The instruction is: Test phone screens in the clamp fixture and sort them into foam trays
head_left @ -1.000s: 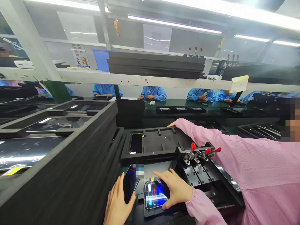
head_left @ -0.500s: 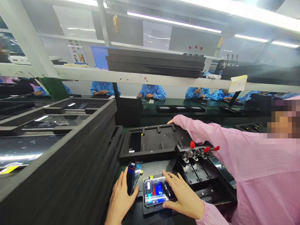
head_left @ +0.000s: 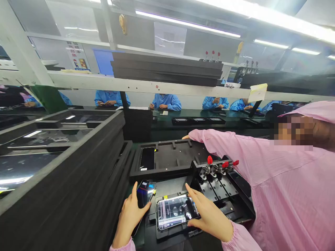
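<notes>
My left hand (head_left: 131, 212) grips a smartphone (head_left: 143, 195) by its sides, thumb on the near edge and fingers along the far one. That phone is tilted, its screen partly lit with a plastic film tab near the top. Just to the right, a second smartphone (head_left: 174, 212) lies screen up, lit, in a black fixture (head_left: 159, 235). Over its right end is my right hand (head_left: 209, 216), fingers spread, with fingertips by the upper edge and thumb by the lower edge. The hand covers that end of the phone.
A black tray (head_left: 167, 171) holding a dark phone (head_left: 147, 159) lies behind. Beside it stands a clamp jig (head_left: 214, 184) with red-tipped levers. Stacked foam trays (head_left: 86, 167) rise at left. A co-worker's pink sleeve (head_left: 225, 143) reaches across from the right.
The screen of the phone in the fixture has changed from coloured graphics to a grey-white picture. My left hand and its phone have shifted slightly left. The camera view has turned a little.
</notes>
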{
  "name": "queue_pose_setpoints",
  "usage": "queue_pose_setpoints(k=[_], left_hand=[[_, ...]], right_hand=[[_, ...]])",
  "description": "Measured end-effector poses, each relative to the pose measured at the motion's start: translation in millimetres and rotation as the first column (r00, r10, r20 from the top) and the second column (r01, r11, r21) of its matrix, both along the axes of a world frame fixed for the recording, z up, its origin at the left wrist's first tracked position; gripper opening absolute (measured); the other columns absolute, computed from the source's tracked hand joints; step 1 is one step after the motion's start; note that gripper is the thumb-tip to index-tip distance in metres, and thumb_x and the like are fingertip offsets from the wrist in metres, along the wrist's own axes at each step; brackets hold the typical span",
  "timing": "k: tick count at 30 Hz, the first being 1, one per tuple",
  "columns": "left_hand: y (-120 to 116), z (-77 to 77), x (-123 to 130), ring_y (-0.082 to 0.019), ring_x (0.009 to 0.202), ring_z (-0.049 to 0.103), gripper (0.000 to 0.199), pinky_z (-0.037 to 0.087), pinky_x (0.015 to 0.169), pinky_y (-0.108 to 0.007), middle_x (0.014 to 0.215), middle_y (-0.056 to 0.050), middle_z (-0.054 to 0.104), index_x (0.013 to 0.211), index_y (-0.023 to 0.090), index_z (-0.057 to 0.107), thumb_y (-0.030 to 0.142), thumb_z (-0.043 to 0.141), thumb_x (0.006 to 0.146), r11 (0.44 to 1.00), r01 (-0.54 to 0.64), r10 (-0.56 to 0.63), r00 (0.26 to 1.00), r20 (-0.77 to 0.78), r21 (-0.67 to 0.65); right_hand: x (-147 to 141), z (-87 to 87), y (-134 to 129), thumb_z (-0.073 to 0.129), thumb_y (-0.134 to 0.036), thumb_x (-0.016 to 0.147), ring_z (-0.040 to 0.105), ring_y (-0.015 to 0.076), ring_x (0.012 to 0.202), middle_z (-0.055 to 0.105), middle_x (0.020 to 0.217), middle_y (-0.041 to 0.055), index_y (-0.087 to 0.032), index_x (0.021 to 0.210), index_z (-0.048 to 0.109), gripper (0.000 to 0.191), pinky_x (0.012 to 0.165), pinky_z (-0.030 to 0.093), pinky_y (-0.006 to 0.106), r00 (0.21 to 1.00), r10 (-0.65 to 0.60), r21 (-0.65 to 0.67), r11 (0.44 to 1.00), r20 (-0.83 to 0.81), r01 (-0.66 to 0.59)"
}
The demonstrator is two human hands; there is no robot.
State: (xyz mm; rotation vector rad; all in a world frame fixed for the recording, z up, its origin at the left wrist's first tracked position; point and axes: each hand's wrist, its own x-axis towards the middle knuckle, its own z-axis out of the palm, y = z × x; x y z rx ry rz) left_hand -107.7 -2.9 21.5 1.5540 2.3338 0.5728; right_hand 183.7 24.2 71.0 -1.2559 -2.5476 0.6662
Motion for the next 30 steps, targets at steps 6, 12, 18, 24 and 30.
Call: queue_pose_setpoints(k=[6,12,18,24,30], left_hand=[[-1,1.0,2,-0.031,0.096,0.063,0.082,0.048,0.076,-0.037,0.102,-0.012,0.066,0.14,0.017,0.018,0.041,0.056,0.071,0.995,-0.057,0.059,0.998,-0.014,0.083],[-12,20.3,11,-0.03,0.087,0.065,0.082,0.049,0.072,-0.036,0.096,-0.01,0.067,0.138,0.02,0.024,0.047,0.059,0.069,0.97,-0.148,0.149,0.989,0.006,0.195],[-29,49.6,21,-0.03,0.101,0.062,0.089,0.049,0.084,-0.041,0.111,-0.008,0.063,0.137,0.027,0.024,0.052,0.065,0.063,0.916,-0.278,0.255,0.96,0.115,0.29],[-46,63.2,27,-0.028,0.095,0.065,0.094,0.049,0.088,-0.043,0.112,-0.005,0.065,0.136,0.031,0.027,0.051,0.072,0.056,0.864,-0.357,0.265,0.922,0.282,0.355],[-51,61.2,27,-0.026,0.085,0.068,0.094,0.052,0.085,-0.043,0.113,-0.006,0.065,0.134,0.029,0.034,0.05,0.075,0.052,0.811,-0.412,0.233,0.878,0.418,0.415]], right_hand=[[-17,-1.5,12,0.07,-0.057,0.058,0.032,0.032,0.129,0.042,0.135,0.0182,-0.015,0.145,0.004,0.117,0.106,0.018,0.057,0.973,0.181,-0.015,0.983,0.145,-0.18],[-4,9.0,10,0.074,-0.05,0.06,0.051,0.0232,0.11,0.059,0.112,0.0092,-0.022,0.145,0.003,0.114,0.108,0.02,0.05,0.99,0.131,-0.002,0.991,0.052,-0.131],[11,12.8,12,0.08,-0.043,0.055,0.048,0.0234,0.113,0.057,0.114,0.0092,-0.021,0.144,-0.002,0.123,0.107,0.021,0.047,0.994,0.075,0.054,0.995,0.082,-0.08],[-2,6.7,13,0.073,-0.049,0.06,0.042,0.0254,0.12,0.056,0.12,0.011,-0.018,0.144,-0.006,0.12,0.107,0.015,0.053,0.975,0.198,-0.019,0.98,0.098,-0.198],[-16,-3.9,24,0.071,-0.049,0.062,0.031,0.0277,0.128,0.054,0.125,0.0115,-0.016,0.143,-0.012,0.121,0.107,0.013,0.056,0.953,0.289,-0.07,0.956,0.085,-0.284]])
